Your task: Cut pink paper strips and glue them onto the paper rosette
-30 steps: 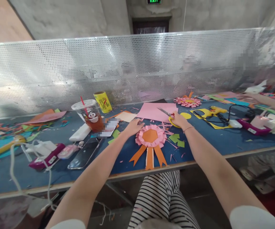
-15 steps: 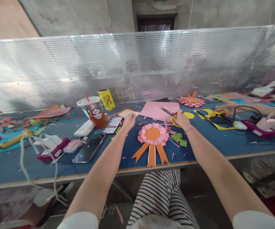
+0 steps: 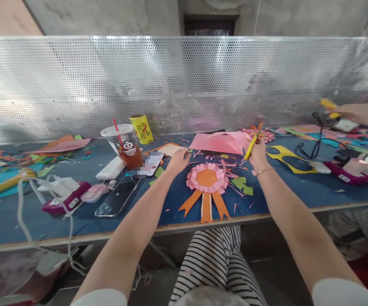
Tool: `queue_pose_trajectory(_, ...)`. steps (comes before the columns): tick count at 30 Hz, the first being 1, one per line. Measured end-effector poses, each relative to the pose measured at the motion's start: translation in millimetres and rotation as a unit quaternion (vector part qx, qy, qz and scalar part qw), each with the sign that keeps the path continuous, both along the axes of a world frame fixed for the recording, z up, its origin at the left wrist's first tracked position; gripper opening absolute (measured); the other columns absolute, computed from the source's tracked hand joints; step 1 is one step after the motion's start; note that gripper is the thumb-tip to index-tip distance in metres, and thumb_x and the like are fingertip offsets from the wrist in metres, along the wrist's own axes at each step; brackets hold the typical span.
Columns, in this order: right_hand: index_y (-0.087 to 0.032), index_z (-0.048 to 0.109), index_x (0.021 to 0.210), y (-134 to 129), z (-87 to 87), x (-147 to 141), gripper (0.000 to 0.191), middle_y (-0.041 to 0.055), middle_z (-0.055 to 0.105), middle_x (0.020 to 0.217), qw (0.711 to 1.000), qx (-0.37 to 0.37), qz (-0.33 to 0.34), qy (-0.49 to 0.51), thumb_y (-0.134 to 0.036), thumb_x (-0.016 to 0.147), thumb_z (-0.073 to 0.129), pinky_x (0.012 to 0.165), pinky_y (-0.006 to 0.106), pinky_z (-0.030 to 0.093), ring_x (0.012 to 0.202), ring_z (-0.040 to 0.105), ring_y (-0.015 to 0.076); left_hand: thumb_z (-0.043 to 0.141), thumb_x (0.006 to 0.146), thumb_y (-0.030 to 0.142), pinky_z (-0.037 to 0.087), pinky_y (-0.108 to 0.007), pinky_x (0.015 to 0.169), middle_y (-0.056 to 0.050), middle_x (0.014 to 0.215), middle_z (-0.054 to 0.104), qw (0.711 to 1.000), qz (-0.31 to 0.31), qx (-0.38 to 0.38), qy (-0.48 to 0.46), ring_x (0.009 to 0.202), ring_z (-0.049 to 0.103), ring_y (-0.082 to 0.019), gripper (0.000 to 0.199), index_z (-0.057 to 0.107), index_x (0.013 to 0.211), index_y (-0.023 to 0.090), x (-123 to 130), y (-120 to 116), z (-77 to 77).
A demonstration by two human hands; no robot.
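Note:
My left hand [image 3: 179,160] rests by the cream paper [image 3: 170,148], its fingers bent; whether it pinches anything is too small to tell. In my right hand [image 3: 258,154] are scissors and a yellow piece [image 3: 250,147], held upright beside the pink sheet [image 3: 218,142]. That sheet is lifted and curved along its right part. Nearer to me lies a pink and orange paper rosette [image 3: 206,178] with orange ribbon tails. Green scraps [image 3: 241,185] and thin pink strips lie to its right.
On the left are a drink cup [image 3: 126,146], yellow roll [image 3: 141,128], phone [image 3: 117,197] and purple power strip [image 3: 66,199]. At right, another person's hand [image 3: 351,112] holds a yellow tool above a cable, near yellow cut-out paper [image 3: 290,160].
My right hand has moved right and turned the scissors upright. The pink sheet has bent up. The yellow disc has left the table. The other person's hand has risen with a yellow tool.

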State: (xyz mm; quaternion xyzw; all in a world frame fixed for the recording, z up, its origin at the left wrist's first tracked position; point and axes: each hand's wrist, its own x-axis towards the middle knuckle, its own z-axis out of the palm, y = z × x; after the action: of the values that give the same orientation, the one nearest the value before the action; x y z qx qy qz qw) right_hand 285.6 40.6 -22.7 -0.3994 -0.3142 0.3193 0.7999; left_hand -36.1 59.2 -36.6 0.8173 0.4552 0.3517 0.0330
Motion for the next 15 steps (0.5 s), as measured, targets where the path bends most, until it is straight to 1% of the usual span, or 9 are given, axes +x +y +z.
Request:
queue_pose_trajectory(2, -0.022, 0.042, 0.075, -2.9, 5.2, 0.2, 0.037, -0.0093, 0.047, 0.056, 0.998, 0.011, 0.044, 0.049, -0.019, 0.053, 0.071, 0.037, 0.016, 0.034, 0.043, 0.044, 0.0047, 0.048, 0.081, 0.024, 0.045, -0.036, 0.089, -0.01, 0.099, 0.06, 1.0, 0.003, 0.005, -0.001, 0.096, 0.056, -0.021, 0.022, 0.056, 0.099, 0.015, 0.9, -1.4, -0.5)
queue_pose_trajectory(4, -0.021, 0.044, 0.073, -5.9, 9.5, 1.5, 0.036, -0.0083, 0.051, 0.059, 0.992, 0.015, 0.106, 0.07, -0.018, 0.052, 0.073, 0.034, 0.014, 0.031, 0.044, 0.045, 0.004, 0.051, 0.079, 0.023, 0.043, -0.038, 0.093, -0.012, 0.106, 0.058, 1.0, 0.006, 0.024, 0.007, 0.104, 0.053, -0.023, 0.03, 0.054, 0.107, 0.014, 1.8, -3.9, 0.0)
queue_pose_trajectory(6, -0.02, 0.045, 0.07, -9.2, 13.1, 2.2, 0.035, -0.008, 0.052, 0.06, 0.984, 0.01, 0.159, 0.085, -0.018, 0.051, 0.074, 0.032, 0.013, 0.03, 0.044, 0.044, 0.0029, 0.055, 0.076, 0.023, 0.039, -0.041, 0.098, -0.015, 0.118, 0.052, 0.998, 0.013, 0.062, 0.01, 0.115, 0.047, -0.026, 0.047, 0.046, 0.121, 0.013, 3.6, -8.3, 2.5)
queue_pose_trajectory(9, -0.019, 0.042, 0.063, -14.4, 17.3, -0.1, 0.039, -0.0096, 0.047, 0.053, 0.974, -0.004, 0.207, 0.094, -0.017, 0.048, 0.077, 0.031, 0.013, 0.029, 0.04, 0.037, 0.0012, 0.061, 0.073, 0.027, 0.032, -0.047, 0.104, -0.018, 0.137, 0.035, 0.989, 0.051, 0.137, -0.002, 0.129, 0.033, -0.03, 0.073, 0.028, 0.137, 0.015, 8.5, -19.8, 11.1)
queue_pose_trajectory(10, -0.019, 0.041, 0.062, -16.0, 18.2, -1.7, 0.04, -0.0102, 0.045, 0.051, 0.971, -0.005, 0.221, 0.087, -0.017, 0.047, 0.078, 0.031, 0.013, 0.029, 0.038, 0.034, 0.0007, 0.062, 0.072, 0.03, 0.029, -0.049, 0.105, -0.018, 0.141, 0.03, 0.985, 0.066, 0.159, -0.004, 0.131, 0.028, -0.031, 0.078, 0.024, 0.139, 0.016, 10.5, -24.8, 15.2)
queue_pose_trajectory(12, -0.019, 0.04, 0.061, -18.8, 18.9, -5.1, 0.042, -0.0105, 0.045, 0.05, 0.967, -0.007, 0.248, 0.052, -0.018, 0.046, 0.08, 0.031, 0.014, 0.028, 0.036, 0.031, 0.0003, 0.064, 0.071, 0.036, 0.025, -0.051, 0.107, -0.018, 0.146, 0.022, 0.976, 0.093, 0.196, -0.004, 0.134, 0.022, -0.033, 0.083, 0.023, 0.14, 0.017, 14.4, -35.2, 23.8)
queue_pose_trajectory(14, -0.02, 0.044, 0.063, -20.7, 17.9, -8.4, 0.04, -0.0097, 0.046, 0.05, 0.963, -0.016, 0.269, -0.01, -0.023, 0.047, 0.08, 0.031, 0.016, 0.028, 0.035, 0.032, 0.0011, 0.065, 0.071, 0.037, 0.022, -0.051, 0.108, -0.016, 0.148, 0.02, 0.967, 0.114, 0.226, 0.003, 0.136, 0.019, -0.033, 0.081, 0.026, 0.14, 0.018, 17.6, -44.1, 30.6)
queue_pose_trajectory(15, -0.02, 0.047, 0.066, -21.4, 16.9, -9.8, 0.038, -0.0093, 0.046, 0.05, 0.96, -0.022, 0.275, -0.044, -0.025, 0.048, 0.08, 0.03, 0.017, 0.027, 0.035, 0.033, 0.0017, 0.066, 0.07, 0.037, 0.02, -0.051, 0.109, -0.016, 0.148, 0.022, 0.964, 0.125, 0.235, 0.01, 0.136, 0.019, -0.033, 0.078, 0.031, 0.138, 0.019, 18.9, -47.3, 32.6)
